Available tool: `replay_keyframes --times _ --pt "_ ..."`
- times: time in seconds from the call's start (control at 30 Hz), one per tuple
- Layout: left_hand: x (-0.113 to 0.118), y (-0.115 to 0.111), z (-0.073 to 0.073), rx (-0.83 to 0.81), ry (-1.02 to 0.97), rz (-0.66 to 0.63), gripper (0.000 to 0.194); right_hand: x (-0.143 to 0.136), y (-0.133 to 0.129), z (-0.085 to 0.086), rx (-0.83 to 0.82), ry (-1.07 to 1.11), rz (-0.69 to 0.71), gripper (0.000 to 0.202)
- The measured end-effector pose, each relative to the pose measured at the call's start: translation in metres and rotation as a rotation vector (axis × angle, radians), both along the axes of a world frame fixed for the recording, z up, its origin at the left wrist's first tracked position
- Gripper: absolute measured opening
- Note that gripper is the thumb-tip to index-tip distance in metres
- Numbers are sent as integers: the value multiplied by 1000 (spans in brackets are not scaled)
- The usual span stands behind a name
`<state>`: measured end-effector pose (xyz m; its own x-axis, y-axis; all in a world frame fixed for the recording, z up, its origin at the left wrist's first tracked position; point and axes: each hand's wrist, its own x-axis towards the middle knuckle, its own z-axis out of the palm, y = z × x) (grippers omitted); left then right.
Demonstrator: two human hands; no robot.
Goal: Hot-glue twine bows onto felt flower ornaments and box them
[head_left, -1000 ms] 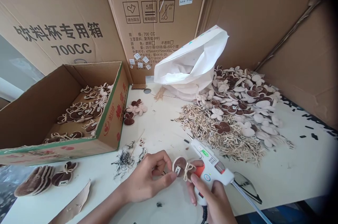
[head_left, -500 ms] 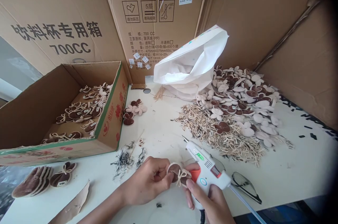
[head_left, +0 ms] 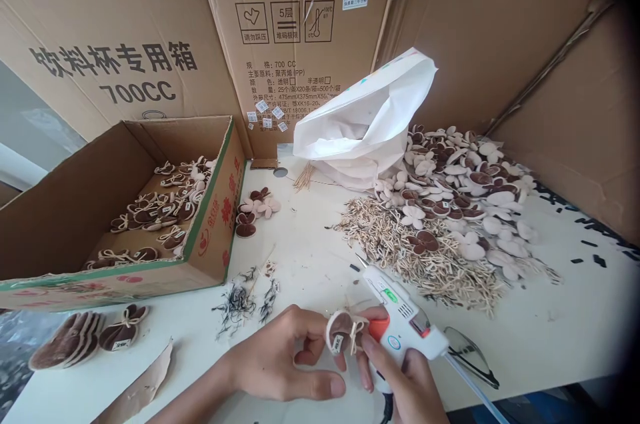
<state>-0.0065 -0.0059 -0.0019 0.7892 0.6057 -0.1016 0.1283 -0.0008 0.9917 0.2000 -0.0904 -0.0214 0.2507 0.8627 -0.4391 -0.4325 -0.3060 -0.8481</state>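
The left cardboard panel (head_left: 107,17) reads "饮料杯专用箱 700CC", the middle panel (head_left: 303,54) "向上", "5层" and "700 CC".

Free tabletop (head_left: 305,237) between box (head_left: 213,217) and pile (head_left: 430,264)

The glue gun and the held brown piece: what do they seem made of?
Glue gun: likely plastic, from its smooth, slightly shiny white body. Brown piece: perhaps plush fabric, its surface looking matte and velvety; the thin beige bow resembles cord.

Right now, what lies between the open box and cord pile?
The head view shows brown and pale pieces beside the open box, dark threads nearer the left hand, then mostly bare table up to the cord pile.
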Motion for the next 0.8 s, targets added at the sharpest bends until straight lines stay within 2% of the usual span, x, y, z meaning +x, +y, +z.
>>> replay_keyframes --times 0.1,0.2,0.33,0.47,0.67,0.8 --pt "0 -1 1 -10 -4 -23 38 -1 1 3 18 -18 -16 56" --pt "0 -1 4 -21 0 7 39 -2 4 5 55 -23 -15 45" --pt "-2 3 2 -90 55 98 52 -3 6 6 95 -11 -31 40" --pt "-4 5 -2 -62 65 178 57 -2 6 5 103 2 -16 37" --pt "-1 4 -1 -81 27 186 55 0 4 6 78 18 14 37" --pt "0 3 2 -54 -2 138 53 0 1 2 55 7 44 44"
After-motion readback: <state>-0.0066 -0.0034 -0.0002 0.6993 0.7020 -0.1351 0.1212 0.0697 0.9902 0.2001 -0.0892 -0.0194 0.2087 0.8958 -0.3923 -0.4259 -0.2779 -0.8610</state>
